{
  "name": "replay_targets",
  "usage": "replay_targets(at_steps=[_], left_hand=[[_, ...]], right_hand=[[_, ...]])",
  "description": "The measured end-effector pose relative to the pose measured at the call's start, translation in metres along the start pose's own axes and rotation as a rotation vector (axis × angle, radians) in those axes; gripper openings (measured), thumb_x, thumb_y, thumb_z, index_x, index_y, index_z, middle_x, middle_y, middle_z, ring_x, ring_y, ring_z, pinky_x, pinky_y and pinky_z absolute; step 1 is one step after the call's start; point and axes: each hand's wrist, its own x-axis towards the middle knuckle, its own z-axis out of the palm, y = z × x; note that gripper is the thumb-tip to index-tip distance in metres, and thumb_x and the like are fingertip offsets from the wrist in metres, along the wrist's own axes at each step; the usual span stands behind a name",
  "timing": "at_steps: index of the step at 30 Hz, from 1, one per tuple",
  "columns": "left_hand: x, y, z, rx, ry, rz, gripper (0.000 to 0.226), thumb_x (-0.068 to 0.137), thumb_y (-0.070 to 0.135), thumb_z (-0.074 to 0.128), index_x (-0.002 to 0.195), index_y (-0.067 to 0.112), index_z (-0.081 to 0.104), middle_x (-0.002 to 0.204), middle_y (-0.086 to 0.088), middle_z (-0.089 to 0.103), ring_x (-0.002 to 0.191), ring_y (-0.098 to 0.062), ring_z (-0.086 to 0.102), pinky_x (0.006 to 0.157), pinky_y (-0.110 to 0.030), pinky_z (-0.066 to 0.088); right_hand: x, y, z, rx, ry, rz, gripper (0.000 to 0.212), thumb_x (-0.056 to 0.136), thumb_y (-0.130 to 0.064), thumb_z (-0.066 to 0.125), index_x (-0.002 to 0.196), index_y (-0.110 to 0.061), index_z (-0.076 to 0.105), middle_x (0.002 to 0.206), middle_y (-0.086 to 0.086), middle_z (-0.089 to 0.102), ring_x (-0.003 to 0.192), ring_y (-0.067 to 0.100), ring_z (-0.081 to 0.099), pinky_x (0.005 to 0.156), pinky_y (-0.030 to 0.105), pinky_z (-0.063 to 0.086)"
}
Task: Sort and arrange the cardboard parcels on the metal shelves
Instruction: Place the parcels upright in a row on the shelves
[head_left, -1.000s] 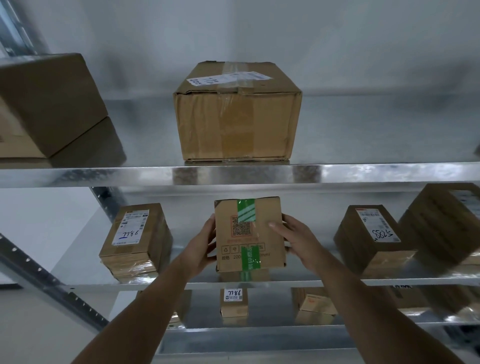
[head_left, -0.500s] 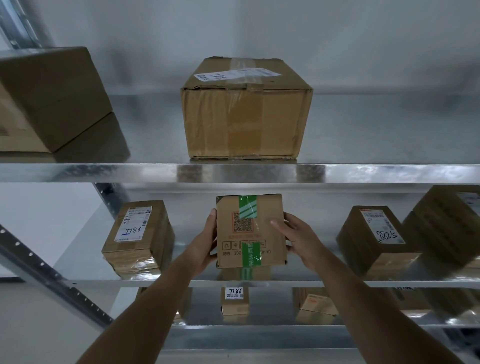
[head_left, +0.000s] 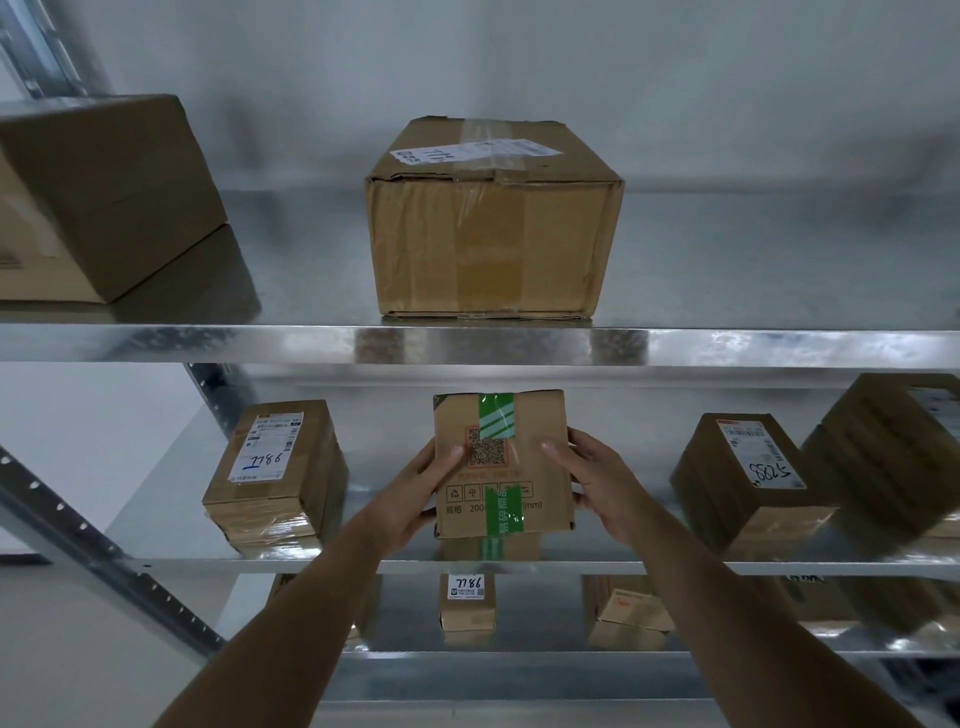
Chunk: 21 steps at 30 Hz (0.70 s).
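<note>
A small cardboard parcel with green tape and a QR code (head_left: 501, 462) is at the middle shelf (head_left: 171, 525), centre. My left hand (head_left: 415, 496) grips its left side, thumb on the top face. My right hand (head_left: 597, 478) grips its right side the same way. Its lower edge sits near the shelf's front lip; whether it rests on the metal I cannot tell. A large taped box (head_left: 493, 218) stands on the upper shelf (head_left: 779, 345) directly above.
On the middle shelf, a stack labelled 7786 (head_left: 275, 478) stands left and a parcel labelled 5783 (head_left: 748, 478) with a bigger box (head_left: 898, 447) right. A brown box (head_left: 104, 192) is upper left. Small parcels (head_left: 466, 600) lie on the lower shelf.
The view has shifted slightly. Both hands keep hold of the green-taped parcel, which has stayed at about the same spot on the middle shelf.
</note>
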Motion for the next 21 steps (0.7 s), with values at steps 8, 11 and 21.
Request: replay_targets(at_steps=[8, 11, 21], left_hand=[[-0.005, 0.002, 0.001, -0.08, 0.065, 0.066, 0.048, 0.09, 0.048, 0.063, 0.134, 0.029, 0.063, 0.122, -0.007, 0.074, 0.116, -0.029, 0.069, 0.107, -0.054, 0.049], [-0.006, 0.0, -0.003, -0.136, 0.124, 0.088, 0.047, 0.095, 0.045, 0.057, 0.132, 0.017, 0.064, 0.123, -0.015, 0.072, 0.114, -0.035, 0.07, 0.097, -0.047, 0.057], [-0.005, -0.011, -0.013, -0.218, 0.199, 0.144, 0.058, 0.096, 0.044, 0.053, 0.128, -0.003, 0.063, 0.121, -0.029, 0.069, 0.113, -0.046, 0.067, 0.099, -0.058, 0.054]], right_hand=[[-0.002, 0.006, 0.005, 0.098, 0.038, 0.04, 0.034, 0.106, -0.044, 0.044, 0.129, -0.029, 0.063, 0.119, 0.0, 0.074, 0.109, 0.018, 0.07, 0.081, 0.036, 0.057], [0.001, 0.011, 0.007, 0.066, 0.054, 0.058, 0.036, 0.108, -0.036, 0.044, 0.136, -0.023, 0.061, 0.115, -0.002, 0.075, 0.107, 0.02, 0.071, 0.084, 0.038, 0.058], [-0.004, 0.005, 0.007, -0.058, 0.035, 0.134, 0.094, 0.092, -0.053, 0.062, 0.16, -0.02, 0.006, 0.161, 0.007, 0.033, 0.144, 0.03, 0.038, 0.101, 0.041, 0.034]])
